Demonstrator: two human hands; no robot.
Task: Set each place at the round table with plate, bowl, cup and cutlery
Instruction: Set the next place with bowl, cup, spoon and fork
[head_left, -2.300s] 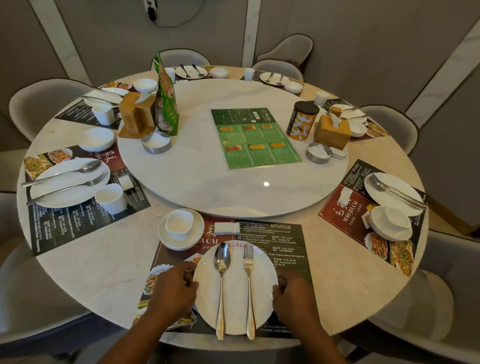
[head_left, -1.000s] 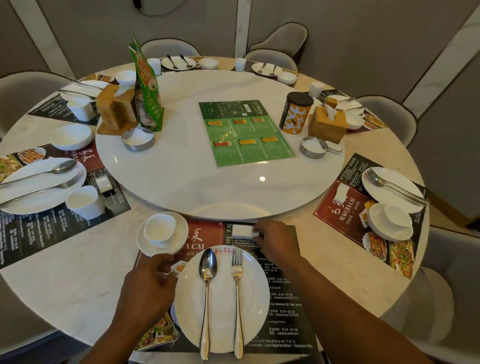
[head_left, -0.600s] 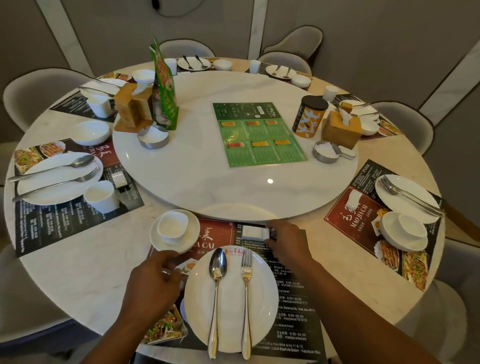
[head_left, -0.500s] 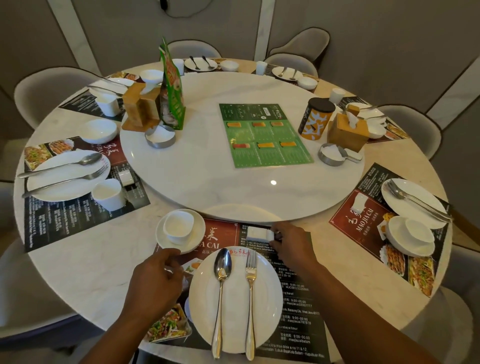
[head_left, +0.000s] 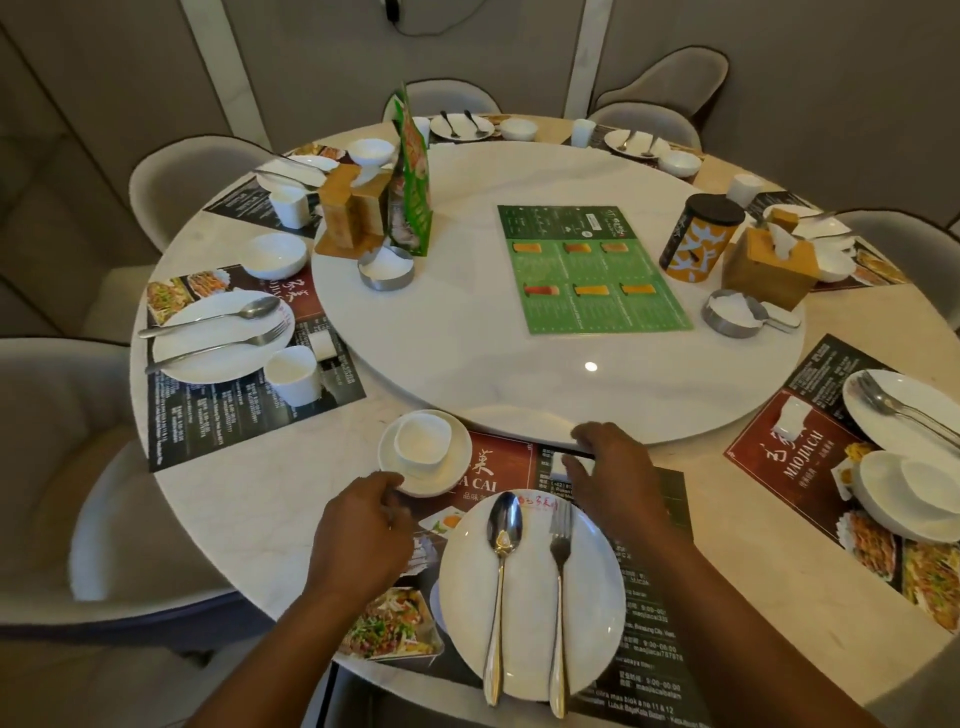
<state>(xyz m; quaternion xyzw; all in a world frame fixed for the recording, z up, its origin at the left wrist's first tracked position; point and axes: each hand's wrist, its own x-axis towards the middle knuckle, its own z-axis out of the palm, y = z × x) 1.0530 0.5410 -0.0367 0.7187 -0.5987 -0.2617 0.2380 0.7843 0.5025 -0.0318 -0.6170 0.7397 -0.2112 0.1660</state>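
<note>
At the near edge of the round worktop (head_left: 249, 499) a white plate (head_left: 587, 597) sits on a dark mat (head_left: 660, 597). A spoon (head_left: 500, 582) and a fork (head_left: 559, 597) lie side by side on the plate, handles toward the person. Up and to the left of the plate, a small cup (head_left: 422, 441) sits inside a shallow bowl (head_left: 447, 475). The left hand (head_left: 363, 535) rests by the near rim of the bowl, with its fingertips touching the rim; I cannot tell if its grip pinches the bowl or only touches it. The right hand (head_left: 608, 467) lies flat on the mat above the plate, its grip loose and spread, next to a small white packet (head_left: 560, 462) it partly hides. Its fingers reach the edge of the big turning disc (head_left: 519, 374) in the middle. A green menu (head_left: 587, 270) lies flat on the disc. Other places around the worktop have plates, bowls and cups too.
</note>
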